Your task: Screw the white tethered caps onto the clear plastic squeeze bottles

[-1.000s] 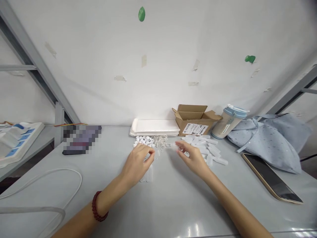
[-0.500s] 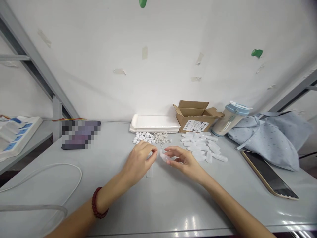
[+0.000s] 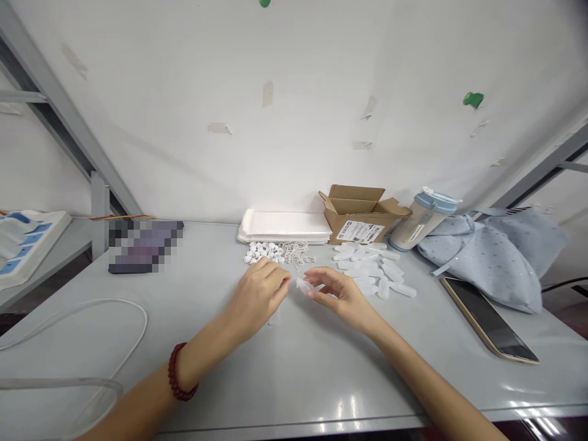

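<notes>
My right hand (image 3: 344, 299) pinches a small translucent plastic piece (image 3: 304, 286) between thumb and fingers, its narrow end towards the left. Just left of it, my left hand (image 3: 260, 294) has thumb and forefinger pressed together; whatever they hold is too small to make out. Partly under the left hand, a clear flat piece (image 3: 274, 318) lies on the table. Behind the hands sit a heap of small white caps (image 3: 263, 252) and a tangle of whitish cords (image 3: 295, 252). Several translucent plastic pieces (image 3: 367, 269) are spread behind my right hand.
A stack of white trays (image 3: 285, 226) and an open cardboard box (image 3: 361, 222) stand against the wall. Rightward are a tumbler (image 3: 423, 220), a pale blue cloth bag (image 3: 496, 257) and a phone (image 3: 489, 321). A white cable (image 3: 146, 318) loops on the left.
The plastic piece in my right hand has turned and lies lower between the fingers. Both hands stay close together. The whole view has shifted slightly.
</notes>
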`<move>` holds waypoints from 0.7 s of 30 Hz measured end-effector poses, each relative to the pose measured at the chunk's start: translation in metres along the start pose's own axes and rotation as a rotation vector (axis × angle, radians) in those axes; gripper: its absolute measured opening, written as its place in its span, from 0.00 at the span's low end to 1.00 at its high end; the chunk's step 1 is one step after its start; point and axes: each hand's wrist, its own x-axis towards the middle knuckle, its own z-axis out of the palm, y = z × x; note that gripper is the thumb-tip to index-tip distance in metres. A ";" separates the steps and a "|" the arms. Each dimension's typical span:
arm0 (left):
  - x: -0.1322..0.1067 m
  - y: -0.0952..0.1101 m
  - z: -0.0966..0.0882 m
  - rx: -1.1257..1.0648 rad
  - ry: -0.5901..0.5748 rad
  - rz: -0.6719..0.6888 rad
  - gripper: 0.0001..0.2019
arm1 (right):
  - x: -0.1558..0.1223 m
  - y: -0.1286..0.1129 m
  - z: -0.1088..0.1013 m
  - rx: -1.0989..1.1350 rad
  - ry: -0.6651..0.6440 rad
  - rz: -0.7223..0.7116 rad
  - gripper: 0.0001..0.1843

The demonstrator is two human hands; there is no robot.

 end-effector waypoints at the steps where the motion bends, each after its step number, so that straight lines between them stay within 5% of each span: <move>1: 0.000 0.001 0.000 -0.003 -0.015 0.008 0.09 | 0.000 0.000 0.000 -0.001 -0.004 -0.003 0.17; 8: -0.003 0.007 0.006 -0.148 -0.007 -0.054 0.08 | -0.001 -0.003 0.002 -0.026 -0.037 -0.036 0.15; 21: 0.003 0.014 -0.001 -0.478 -0.211 -0.455 0.08 | -0.003 -0.002 0.004 -0.050 -0.048 -0.078 0.14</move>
